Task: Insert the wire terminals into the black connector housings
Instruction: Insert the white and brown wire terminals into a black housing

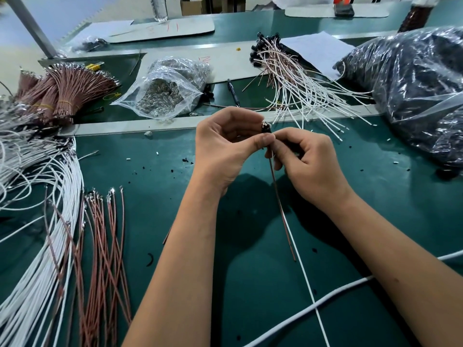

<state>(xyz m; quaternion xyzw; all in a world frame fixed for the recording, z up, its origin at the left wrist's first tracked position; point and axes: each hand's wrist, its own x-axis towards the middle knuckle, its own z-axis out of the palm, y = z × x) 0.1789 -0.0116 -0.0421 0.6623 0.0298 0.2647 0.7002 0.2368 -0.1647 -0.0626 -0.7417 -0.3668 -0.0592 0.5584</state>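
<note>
Above the green mat, my left hand (225, 144) pinches a small black connector housing (266, 127) between thumb and fingers. My right hand (305, 161) is curled just below it and pinches the wires where they enter the housing. A brown wire (280, 204) and a white wire (304, 274) hang down from the housing toward me. Loose brown wires with terminals (105, 246) and white wires (37, 259) lie on the mat at the left. Whether the terminals are fully inside the housing is hidden by my fingers.
Finished housings with wires (288, 78) are piled at the back right beside a large plastic bag of black parts (413, 78). A clear bag of metal terminals (170, 88) and bundled brown wires (65, 88) sit at the back left. A thick white cable (350, 289) crosses the near right.
</note>
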